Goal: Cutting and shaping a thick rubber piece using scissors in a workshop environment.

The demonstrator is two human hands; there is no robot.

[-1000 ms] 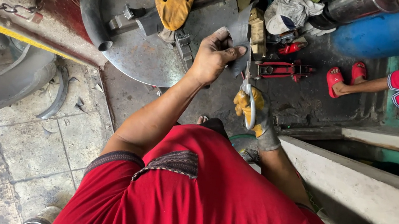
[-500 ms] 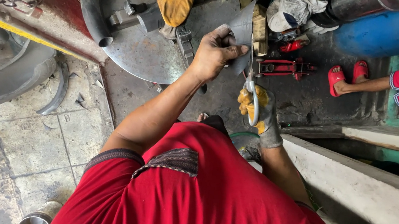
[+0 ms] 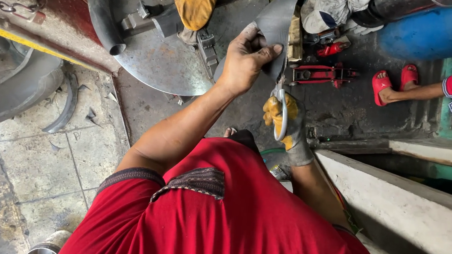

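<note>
Red shirt (image 3: 237,230) fills the near field; the person stands over the work, both arms reaching forward and down.

Right hand (image 3: 286,122), in a yellow and grey glove, is closed around the handles of a pair of scissors (image 3: 280,107). The blades run away from the person, up into the lower edge of a grey sheet (image 3: 276,28). Whether the blades are parted or closed cannot be told; the sheet and the left hand hide them.

Left hand (image 3: 245,61), bare and soiled, is clamped on the sheet, thumb across the near face and fingers behind. It sits just above and to the left of the scissors, touching or nearly touching them.

The sheet is a curved, pointed piece held upright in the air, its long axis running away from the person, roughly in line with the blades. The sheet lies directly beyond the scissor hand, and the left hand is the nearer of the two to it.

Beyond, a round metal drum top (image 3: 149,50) carries a clamp and a spare yellow glove (image 3: 196,1). A red jack (image 3: 323,74) lies on the dark floor (image 3: 347,109). Farther right, another person's sandalled feet (image 3: 392,83) and a blue barrel (image 3: 447,27).
</note>
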